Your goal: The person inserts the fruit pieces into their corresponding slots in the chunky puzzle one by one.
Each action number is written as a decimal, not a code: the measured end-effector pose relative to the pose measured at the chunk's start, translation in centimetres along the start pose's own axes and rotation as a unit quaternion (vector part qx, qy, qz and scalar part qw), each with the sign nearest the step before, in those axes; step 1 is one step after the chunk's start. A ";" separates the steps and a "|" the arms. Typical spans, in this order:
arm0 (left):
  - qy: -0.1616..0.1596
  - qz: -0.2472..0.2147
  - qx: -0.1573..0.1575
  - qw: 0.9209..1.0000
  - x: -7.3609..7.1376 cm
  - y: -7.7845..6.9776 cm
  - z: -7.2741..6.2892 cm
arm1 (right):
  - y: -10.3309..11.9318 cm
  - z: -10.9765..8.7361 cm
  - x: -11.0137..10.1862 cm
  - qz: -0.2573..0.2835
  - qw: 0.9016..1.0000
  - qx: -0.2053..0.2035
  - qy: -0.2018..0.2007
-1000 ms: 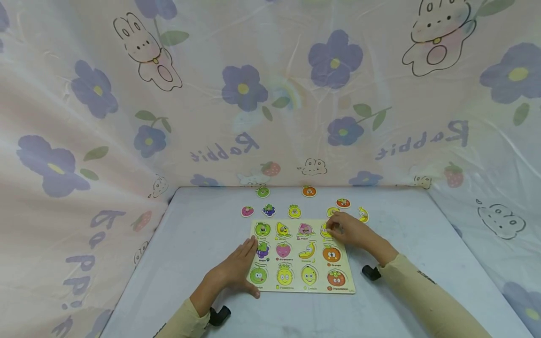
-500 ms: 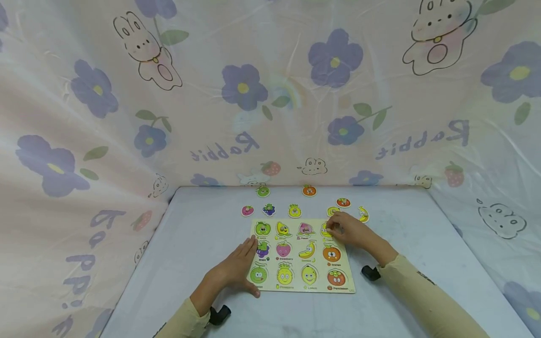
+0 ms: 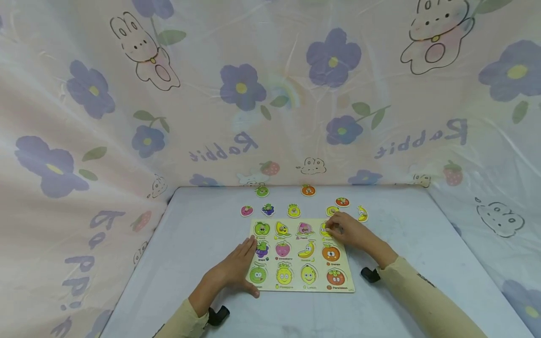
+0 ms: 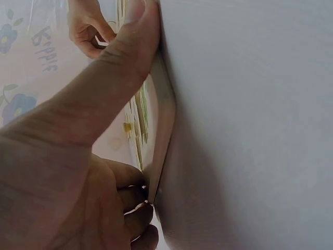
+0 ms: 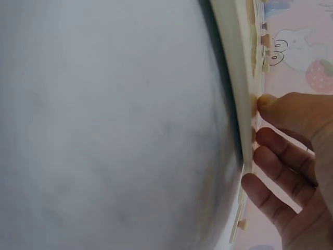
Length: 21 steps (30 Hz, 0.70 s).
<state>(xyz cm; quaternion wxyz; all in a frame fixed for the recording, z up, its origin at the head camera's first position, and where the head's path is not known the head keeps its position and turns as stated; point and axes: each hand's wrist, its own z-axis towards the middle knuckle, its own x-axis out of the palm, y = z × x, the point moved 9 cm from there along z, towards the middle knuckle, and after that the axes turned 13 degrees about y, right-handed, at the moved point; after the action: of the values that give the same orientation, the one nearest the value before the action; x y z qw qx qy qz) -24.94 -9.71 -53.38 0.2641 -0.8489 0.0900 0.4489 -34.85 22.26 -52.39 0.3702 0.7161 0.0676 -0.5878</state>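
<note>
A cream puzzle board (image 3: 296, 288) printed with fruit lies on the white table. My left hand (image 3: 232, 265) rests along its left edge, fingers straight and thumb at the near corner. In the left wrist view that thumb (image 4: 114, 67) stretches along the board's edge. At the upper right slot, my right hand (image 3: 351, 230) pinches a yellow fruit piece (image 3: 324, 229); its fingertips partly cover it. From the right wrist, the thumb (image 5: 281, 107) and fingertips touch the board's side. An apple piece (image 3: 262, 228) and a peach piece (image 3: 304, 228) occupy the top row.
Beyond the board lie loose fruit pieces: strawberry (image 3: 247, 211), grape (image 3: 268, 210), pineapple (image 3: 294, 211), a round yellow one (image 3: 332, 211), persimmon (image 3: 342, 202), banana (image 3: 362, 213), green melon (image 3: 262, 191) and orange (image 3: 308, 190). A printed curtain (image 3: 270, 155) hangs behind the table.
Both hands keep their places at the board, and the pieces lie as before. The head view has shifted very slightly.
</note>
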 end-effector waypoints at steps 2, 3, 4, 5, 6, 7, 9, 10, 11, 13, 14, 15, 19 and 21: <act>0.002 0.000 0.001 1.000 0.0 0.1 0.1 | 0.0 -0.2 0.1 0.000 1.000 0.003 -0.003; 0.004 0.002 0.002 1.000 0.1 0.2 0.1 | 0.0 -0.3 0.1 -0.002 1.000 0.006 -0.005; 0.006 0.004 0.002 1.000 0.1 0.3 0.1 | 0.0 -0.5 0.1 -0.003 1.000 0.009 -0.007; 0.007 0.004 0.003 1.000 0.1 0.3 0.2 | 0.0 -0.7 0.1 0.000 1.000 0.016 -0.009; 0.010 0.003 0.006 1.000 0.1 0.4 0.3 | -0.1 -0.8 0.2 0.001 1.000 0.024 -0.011; 0.012 0.003 0.007 1.000 0.2 0.5 0.4 | -0.1 -1.0 0.2 0.000 0.999 0.029 -0.013; 0.015 0.000 0.009 1.000 0.1 0.7 0.5 | -0.1 -1.4 0.3 -0.001 0.999 0.039 -0.018; 0.014 -0.004 0.011 1.000 0.1 0.9 0.6 | 0.0 -1.5 0.4 0.001 0.999 0.042 -0.020; 0.011 -0.010 0.013 1.000 -0.1 1.0 0.7 | 0.0 -1.7 0.4 0.002 0.999 0.044 -0.022; 0.002 -0.011 0.014 1.000 -0.5 1.2 0.8 | 0.4 -2.0 0.4 0.002 0.999 0.042 -0.026; -0.004 -0.012 0.015 1.000 -0.7 1.3 0.9 | 0.5 -2.2 0.4 0.004 0.999 0.042 -0.027; -0.012 -0.010 0.016 1.000 -1.0 1.4 1.0 | 0.7 -2.3 0.3 0.004 0.999 0.041 -0.029; -0.045 -0.003 0.022 0.999 -2.4 1.6 1.1 | 1.3 -2.9 0.3 0.011 0.999 0.042 -0.027; -0.065 -0.003 0.025 0.998 -3.1 1.7 1.2 | 1.5 -3.3 0.4 0.016 0.999 0.045 -0.022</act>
<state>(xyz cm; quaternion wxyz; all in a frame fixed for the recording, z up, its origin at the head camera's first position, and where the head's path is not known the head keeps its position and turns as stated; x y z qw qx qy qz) -28.28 -10.79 -52.02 0.2923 -0.8110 0.0812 0.5003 -31.34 23.02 -51.96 0.3482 0.7200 0.0219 -0.5999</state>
